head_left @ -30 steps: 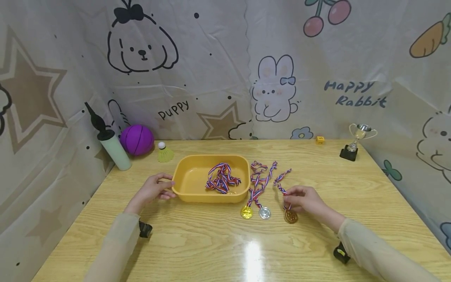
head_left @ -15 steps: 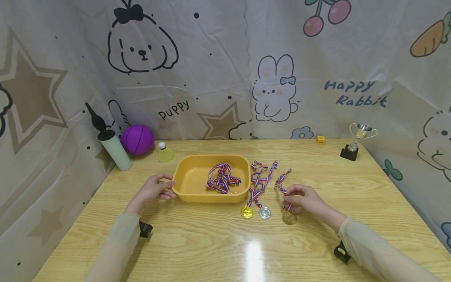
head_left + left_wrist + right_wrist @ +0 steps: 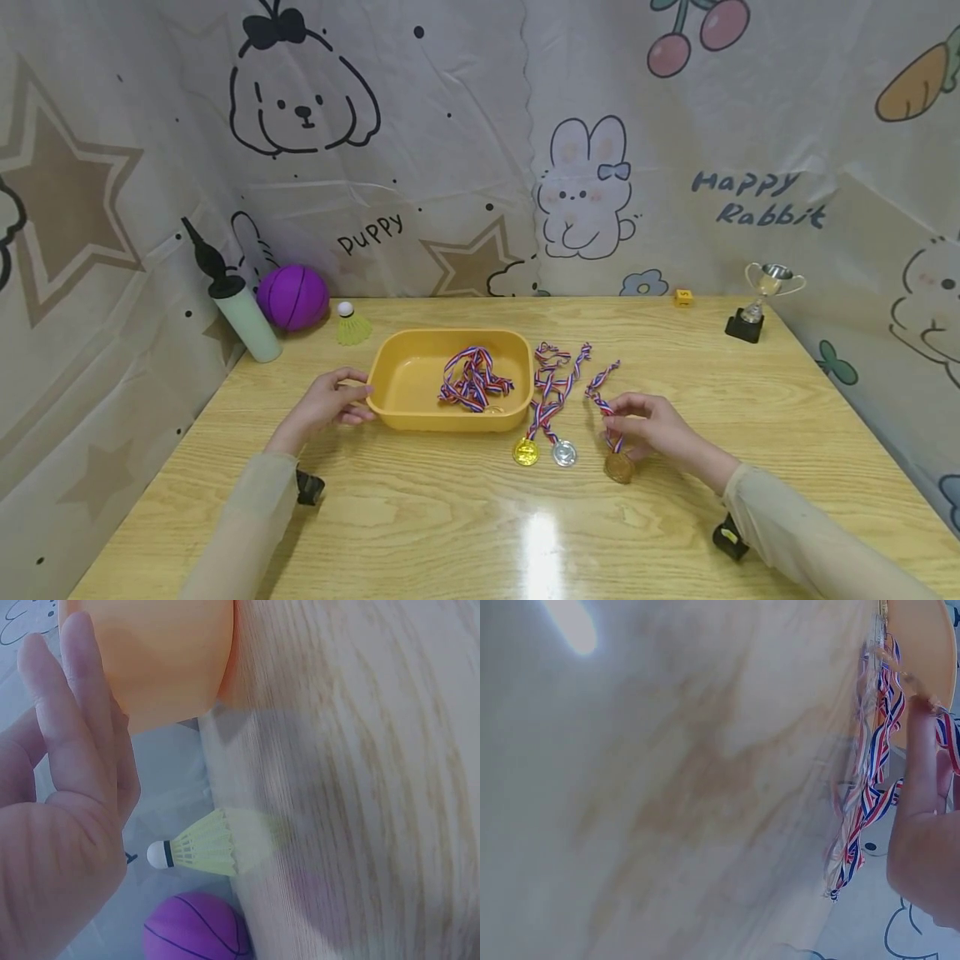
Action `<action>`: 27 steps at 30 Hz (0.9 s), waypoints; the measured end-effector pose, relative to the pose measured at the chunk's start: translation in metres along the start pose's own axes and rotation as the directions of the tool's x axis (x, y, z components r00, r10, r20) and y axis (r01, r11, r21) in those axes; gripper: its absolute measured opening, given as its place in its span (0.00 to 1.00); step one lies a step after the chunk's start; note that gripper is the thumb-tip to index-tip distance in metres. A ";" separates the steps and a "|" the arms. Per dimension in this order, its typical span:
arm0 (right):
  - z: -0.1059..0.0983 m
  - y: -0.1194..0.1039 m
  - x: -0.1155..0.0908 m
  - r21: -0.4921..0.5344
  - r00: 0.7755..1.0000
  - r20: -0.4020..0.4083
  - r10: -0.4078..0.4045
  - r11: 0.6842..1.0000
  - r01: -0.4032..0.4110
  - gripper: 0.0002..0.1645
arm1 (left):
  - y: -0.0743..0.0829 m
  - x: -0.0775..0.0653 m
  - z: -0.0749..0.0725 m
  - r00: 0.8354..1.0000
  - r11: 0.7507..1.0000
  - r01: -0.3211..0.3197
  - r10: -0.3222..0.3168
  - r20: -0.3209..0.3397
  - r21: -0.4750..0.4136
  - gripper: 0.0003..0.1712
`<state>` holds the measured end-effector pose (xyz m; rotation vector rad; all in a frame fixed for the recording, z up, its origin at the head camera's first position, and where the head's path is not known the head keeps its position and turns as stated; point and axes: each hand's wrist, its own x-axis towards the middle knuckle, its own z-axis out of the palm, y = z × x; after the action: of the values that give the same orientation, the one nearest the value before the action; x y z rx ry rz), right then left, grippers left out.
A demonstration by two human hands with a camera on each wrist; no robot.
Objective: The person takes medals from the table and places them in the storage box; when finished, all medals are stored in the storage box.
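Note:
My right hand (image 3: 647, 429) pinches the striped ribbon of a bronze medal (image 3: 618, 467), whose disc hangs just below the fingers. The ribbon's far end trails toward the back. In the right wrist view the red, white and blue ribbon (image 3: 949, 739) shows at the fingers. My left hand (image 3: 333, 398) touches the left end of a yellow plastic basin (image 3: 405, 423); in the left wrist view its fingers (image 3: 82, 705) look straight against the basin wall. A heap of striped ribbon (image 3: 474, 383) lies inside the basin, with part of a medal (image 3: 493, 409) under it.
A gold medal (image 3: 526, 452) and a silver medal (image 3: 564, 452) lie right of the basin, their ribbons crossing. Behind stand a pump (image 3: 246, 321), purple ball (image 3: 293, 297), shuttlecock (image 3: 351, 325), yellow cube (image 3: 682, 298) and trophy (image 3: 750, 308). A printed cloth wall (image 3: 465, 167) borders the table.
The bronze medal's disc has turned and swung a little in my right hand, which keeps its pinch on the ribbon. My left hand and the basin stay put.

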<state>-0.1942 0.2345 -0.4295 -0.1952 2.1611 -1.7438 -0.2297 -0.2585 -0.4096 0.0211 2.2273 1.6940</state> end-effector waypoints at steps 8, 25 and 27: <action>-0.001 -0.003 -0.001 0.120 0.997 0.076 -0.030 0.993 0.021 0.10 | 0.001 -0.001 0.000 1.000 1.000 0.004 -0.004 -0.001 -0.016 0.30; -0.001 -0.011 0.003 0.266 0.996 0.063 -0.061 0.963 0.043 0.06 | 0.002 -0.002 0.001 1.000 0.999 -0.010 0.011 0.014 -0.042 0.37; -0.001 -0.016 0.004 0.278 0.995 0.062 -0.082 0.958 0.062 0.07 | 0.002 -0.002 0.000 1.000 0.999 -0.010 0.011 0.014 -0.041 0.37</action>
<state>-0.2001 0.2306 -0.4141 -0.2634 1.8556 -2.0228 -0.2280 -0.2579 -0.4072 0.0345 2.1856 1.7396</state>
